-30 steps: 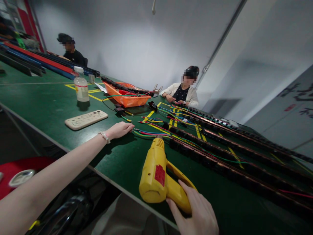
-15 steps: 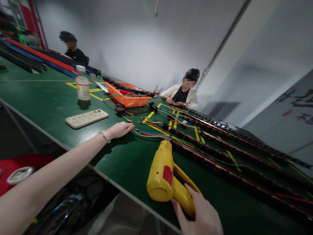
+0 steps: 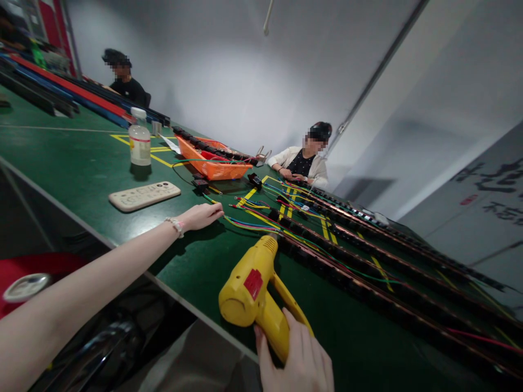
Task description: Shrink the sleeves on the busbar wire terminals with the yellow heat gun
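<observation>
Right hand (image 3: 297, 354) and gun (image 3: 249, 288) farther left

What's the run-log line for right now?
left hand: pinching colored wires | right hand: gripping yellow heat gun | nozzle: toward wires | phone: on table

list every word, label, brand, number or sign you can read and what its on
"不忘", apparently, on the grey wall panel; the rest runs out of frame.
Large brush characters above: too blurred.
Red mark beside them: too small.
Bottle label: too small.
Yellow heat gun, red sticker: nothing legible.
</observation>
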Motion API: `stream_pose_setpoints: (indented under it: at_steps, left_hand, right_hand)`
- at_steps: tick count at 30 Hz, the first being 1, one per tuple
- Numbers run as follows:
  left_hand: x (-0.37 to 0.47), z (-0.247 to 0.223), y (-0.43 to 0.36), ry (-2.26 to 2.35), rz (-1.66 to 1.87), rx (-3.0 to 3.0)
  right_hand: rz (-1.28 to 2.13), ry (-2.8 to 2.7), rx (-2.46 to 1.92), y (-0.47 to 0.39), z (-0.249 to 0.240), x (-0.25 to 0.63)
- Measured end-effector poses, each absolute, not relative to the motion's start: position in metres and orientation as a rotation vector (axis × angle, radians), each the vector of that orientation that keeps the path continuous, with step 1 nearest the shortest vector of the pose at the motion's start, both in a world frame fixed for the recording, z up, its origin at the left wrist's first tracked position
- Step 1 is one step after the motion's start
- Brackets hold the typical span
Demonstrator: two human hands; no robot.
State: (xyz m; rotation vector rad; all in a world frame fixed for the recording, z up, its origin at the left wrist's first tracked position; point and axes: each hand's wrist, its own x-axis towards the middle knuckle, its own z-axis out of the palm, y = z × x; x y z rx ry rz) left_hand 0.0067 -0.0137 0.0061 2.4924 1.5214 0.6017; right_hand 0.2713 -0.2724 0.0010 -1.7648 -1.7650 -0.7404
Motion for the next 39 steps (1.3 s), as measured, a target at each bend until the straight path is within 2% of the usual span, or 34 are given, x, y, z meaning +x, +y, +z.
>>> stream_pose_setpoints:
  at_steps: [10,26,39]
  left_hand:
    - [0.008,0.008,-0.014,1.543,0.569,2.494]
    - [0.007,0.009,-0.014,1.491,0.590,2.488]
    - [0.004,0.010,-0.015,1.453,0.607,2.422]
  right_hand:
    - [-0.753,-1.846,-1.607,-0.264,-0.005,0.254]
    - [-0.552,-1.891,-1.517,-0.257,-0.002,0.207]
    - [-0.544,-1.946,-1.399,-0.243,0.004,0.206]
